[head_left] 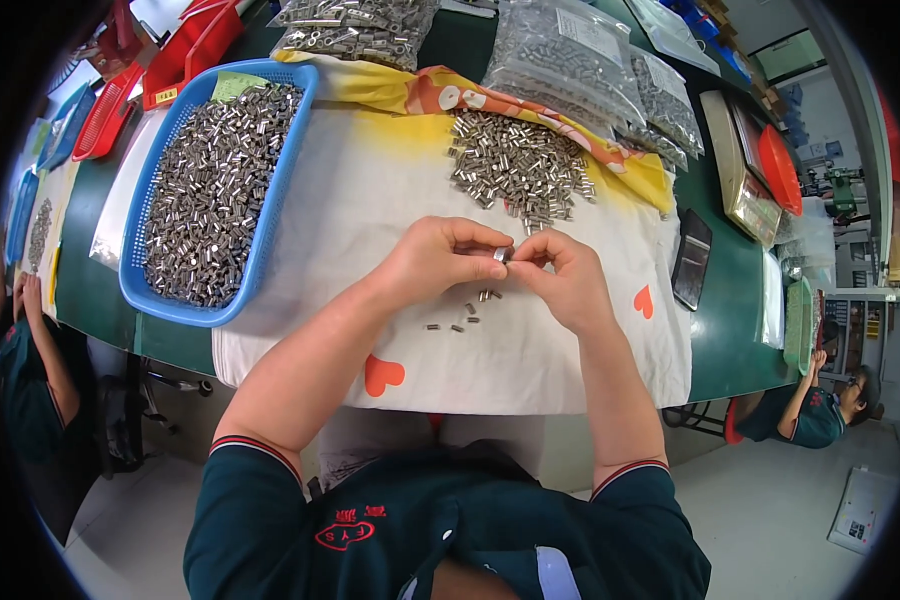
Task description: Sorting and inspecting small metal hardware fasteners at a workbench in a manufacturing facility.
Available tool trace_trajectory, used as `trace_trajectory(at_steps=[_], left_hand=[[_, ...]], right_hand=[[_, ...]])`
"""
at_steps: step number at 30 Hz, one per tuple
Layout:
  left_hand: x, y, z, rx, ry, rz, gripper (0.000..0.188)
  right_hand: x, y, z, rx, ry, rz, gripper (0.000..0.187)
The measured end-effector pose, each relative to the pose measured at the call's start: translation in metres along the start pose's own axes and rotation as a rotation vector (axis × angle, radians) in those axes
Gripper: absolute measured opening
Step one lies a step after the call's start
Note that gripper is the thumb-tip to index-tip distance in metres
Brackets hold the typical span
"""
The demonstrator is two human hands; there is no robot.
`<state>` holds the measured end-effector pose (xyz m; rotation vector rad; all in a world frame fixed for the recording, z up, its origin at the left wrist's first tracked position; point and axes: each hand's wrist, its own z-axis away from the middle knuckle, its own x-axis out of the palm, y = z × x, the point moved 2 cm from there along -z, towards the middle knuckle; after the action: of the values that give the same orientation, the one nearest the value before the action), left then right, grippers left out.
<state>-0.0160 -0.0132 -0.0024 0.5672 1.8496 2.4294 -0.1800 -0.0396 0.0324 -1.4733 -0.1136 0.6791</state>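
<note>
My left hand (432,265) pinches a small shiny metal sleeve (501,255) between thumb and forefinger. Meeting it from the other side, my right hand (573,283) has its thumb and fingertips closed at the same piece; its end there is partly hidden. Just below the hands, several loose metal sleeves (472,320) lie on the white cloth (320,250). Beyond the fingers sits a heap of the same small sleeves (520,168).
A blue basket (308,130) full of small metal pieces stands at left. Bags of metal parts (560,60) line the back behind a yellow cloth edge (370,85). A dark phone (692,260) lies at right. Co-workers (815,415) sit on both sides.
</note>
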Motion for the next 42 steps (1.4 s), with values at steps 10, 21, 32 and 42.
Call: trace_trajectory(at_steps=[10,21,32,42], left_hand=[[0.001,0.000,0.000,-0.023,0.024,-0.066,0.028],[-0.007,0.000,-0.001,0.035,0.078,-0.022,0.027],[-0.009,-0.003,-0.003,0.013,0.118,-0.017,0.030],[-0.005,0.002,0.001,0.016,0.159,-0.123,0.031]], right_hand=[[0.001,0.008,-0.038,-0.342,0.334,0.652,0.008],[0.012,0.010,-0.041,-0.368,0.304,0.801,0.006],[0.006,-0.002,-0.009,-0.239,0.128,0.058,0.008],[0.007,-0.005,-0.004,-0.310,0.148,0.276,0.007]])
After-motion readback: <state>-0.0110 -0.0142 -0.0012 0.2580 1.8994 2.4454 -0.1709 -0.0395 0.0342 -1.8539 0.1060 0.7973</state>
